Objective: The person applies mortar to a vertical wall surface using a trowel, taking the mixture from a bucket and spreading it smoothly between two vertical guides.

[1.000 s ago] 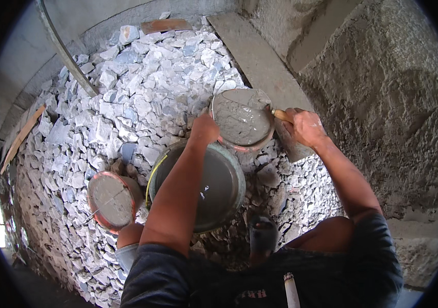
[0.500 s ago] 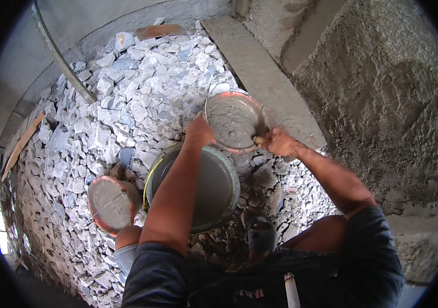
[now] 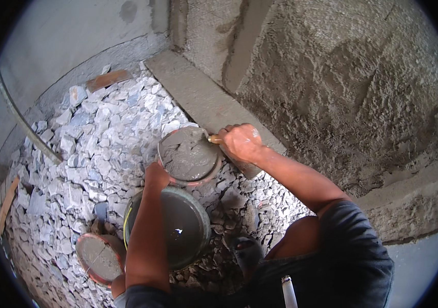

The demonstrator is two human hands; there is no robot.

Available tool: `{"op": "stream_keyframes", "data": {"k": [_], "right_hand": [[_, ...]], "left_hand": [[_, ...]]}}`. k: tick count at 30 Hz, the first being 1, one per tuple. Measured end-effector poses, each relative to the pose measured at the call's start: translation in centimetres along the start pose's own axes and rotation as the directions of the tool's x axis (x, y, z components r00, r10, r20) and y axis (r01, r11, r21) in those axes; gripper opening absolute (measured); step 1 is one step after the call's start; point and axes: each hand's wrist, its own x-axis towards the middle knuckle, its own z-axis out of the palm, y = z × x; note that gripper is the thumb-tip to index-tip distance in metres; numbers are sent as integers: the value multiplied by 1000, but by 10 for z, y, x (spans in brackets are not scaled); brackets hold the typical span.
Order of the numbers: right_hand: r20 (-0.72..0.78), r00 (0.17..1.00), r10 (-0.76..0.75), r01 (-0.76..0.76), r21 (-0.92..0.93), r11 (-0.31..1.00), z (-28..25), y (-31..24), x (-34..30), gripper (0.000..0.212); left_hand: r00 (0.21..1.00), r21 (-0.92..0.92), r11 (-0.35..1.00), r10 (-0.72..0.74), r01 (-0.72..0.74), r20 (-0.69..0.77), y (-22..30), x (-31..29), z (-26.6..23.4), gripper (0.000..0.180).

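Rubble, plank — beside mortar bucket

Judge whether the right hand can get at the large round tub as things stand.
Probably yes: the left forearm crosses only the left part of the large round tub, leaving its right side open, though the right hand grips a wooden-handled tool.

Smooth, glossy grey liquid in the matt, plastic-looking tub; beyond the tub, wet, lumpy, faintly shiny mortar beside a smooth wooden tool handle; left of the tub, jagged, dull, chalky stones; right of the tub, coarse, pitted wall plaster and a matt cloth sleeve
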Motion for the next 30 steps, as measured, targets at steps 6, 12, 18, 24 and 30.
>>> {"op": "stream_keyframes", "data": {"k": [6,12,18,24,30], "right_hand": [[357,931,76,-123,109,986,55,-3,8,27],[525,846,92,-322,367,873,45,-10,-7,45],[624,781,11,-412,502,760,68,-1,-20,54],[573,819,42,-478,639,603,56,5,-28,39],[340,928,150,-235,225,946,40,6,-31,35]], "left_hand": [[999,9,999,41,-41,-8,17,0,5,13],[988,-42,998,-41,47,146,90,-48,-28,18],[994,-41,996,82,-79,74,65,-37,-17,15],[946,315,895,321,-316,40,50,-30,-21,28],[993,159,981,115,-115,9,90,-46,-17,31]]}}
